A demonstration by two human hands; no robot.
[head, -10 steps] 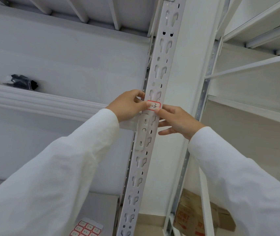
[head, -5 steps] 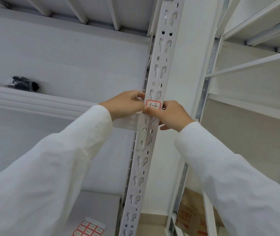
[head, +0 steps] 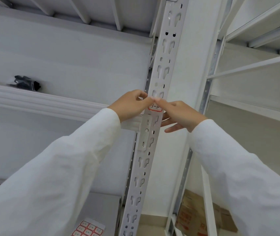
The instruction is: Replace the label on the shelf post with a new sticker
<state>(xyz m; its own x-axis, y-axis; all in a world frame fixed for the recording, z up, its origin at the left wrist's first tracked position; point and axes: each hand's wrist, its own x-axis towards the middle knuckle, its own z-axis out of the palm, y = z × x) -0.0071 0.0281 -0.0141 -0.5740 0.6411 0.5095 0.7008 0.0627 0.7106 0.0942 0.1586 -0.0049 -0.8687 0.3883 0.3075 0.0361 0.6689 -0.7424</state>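
Looking up along two white sleeves, the nearest thing is a sheet of stickers (head: 89, 229) at about 6 o'clock, red-bordered labels lying on a grey desk (head: 105, 206) — the supply for the job. A cardboard box (head: 202, 217) sits low at 5 o'clock. The white slotted shelf post (head: 141, 169) runs from the bottom edge up through the middle.

At the centre both hands meet on it. The left hand (head: 129, 106) has its fingertips pinched together at the upper edge of the red-bordered sticker (head: 155, 108), and the right hand (head: 181, 114) presses a forefinger beside them, its other fingers loose and spread below. The sticker lies flat on the post face, handwriting partly covered by the fingers; whether a corner is lifted cannot be told.

Judging by this, a sticker is already on the post and is being pressed down or worked at its top edge — whether it is the old label or the new one cannot be told.

Farther off, at 9 o'clock, a black bundle (head: 26, 82) rests on a shelf (head: 42, 101).
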